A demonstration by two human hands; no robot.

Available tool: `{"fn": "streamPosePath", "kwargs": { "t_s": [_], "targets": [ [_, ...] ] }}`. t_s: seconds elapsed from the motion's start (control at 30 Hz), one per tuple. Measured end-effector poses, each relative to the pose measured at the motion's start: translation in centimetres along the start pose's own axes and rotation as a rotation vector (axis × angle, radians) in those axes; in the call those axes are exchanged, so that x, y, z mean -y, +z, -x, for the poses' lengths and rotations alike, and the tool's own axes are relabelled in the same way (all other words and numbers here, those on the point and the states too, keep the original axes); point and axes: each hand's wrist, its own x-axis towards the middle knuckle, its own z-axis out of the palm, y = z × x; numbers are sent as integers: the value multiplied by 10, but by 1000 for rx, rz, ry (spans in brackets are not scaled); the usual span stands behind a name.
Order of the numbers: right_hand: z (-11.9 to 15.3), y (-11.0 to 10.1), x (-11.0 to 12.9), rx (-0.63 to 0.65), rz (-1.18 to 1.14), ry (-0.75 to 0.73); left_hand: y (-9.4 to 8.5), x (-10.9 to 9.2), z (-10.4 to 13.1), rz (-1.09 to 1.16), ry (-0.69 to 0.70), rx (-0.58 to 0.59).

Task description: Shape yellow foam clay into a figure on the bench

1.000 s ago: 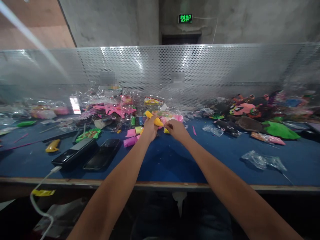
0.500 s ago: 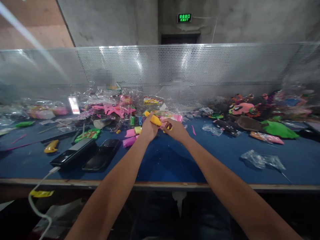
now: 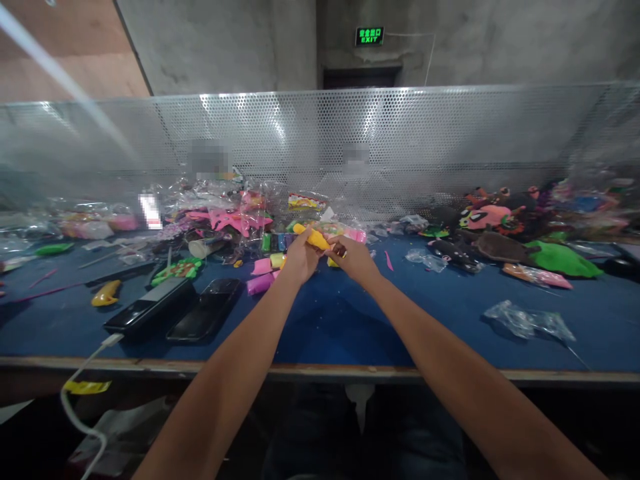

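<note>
yellow piece (image 3: 311, 236) shifted, left fingers (image 3: 299, 247) clasping it, right fingers (image 3: 337, 247) at tip, hold unclear

Dimly lit, glare on perforated screen (image 3: 300, 127), blur toward side edges

I face a blue table (image 3: 345, 333), its pale edge (image 3: 320, 369) running across in front of me. Behind it stands a perforated metal screen (image 3: 300, 120), streaked with bright reflections (image 3: 373, 117). Past that I see a grey wall (image 3: 225, 47), a green exit sign (image 3: 369, 37) glowing above a dark opening (image 3: 363, 78), and a brownish panel (image 3: 65, 43) upper left.
</note>
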Motion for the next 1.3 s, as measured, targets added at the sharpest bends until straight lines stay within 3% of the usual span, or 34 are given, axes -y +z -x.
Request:
{"fn": "streamPosePath", "kwargs": {
  "t_s": [0.2, 0.4, 0.67, 0.83, 1.0, 1.17, 1.3],
  "targets": [
    [0, 1, 0, 4, 70, -83, 3, -3, 1, 70, 65, -60],
    [-1, -6, -1, 28, 157, -140, 1, -4, 1, 82, 22, -37],
    [4, 1, 4, 30, 99, -31, 4, -1, 1, 79, 8, -38],
    [7, 7, 13, -79, 129, 9, 12, 2, 8, 35, -27, -40],
    [4, 9, 11, -80, 206, 4, 18, 3, 10, 40, 7, -53],
    [2, 8, 9, -22, 182, 7, 12, 0, 9, 39, -14, -79],
    [4, 10, 9, -11, 5, -4, 4, -2, 5, 43, -29, -121]
  ]
}}
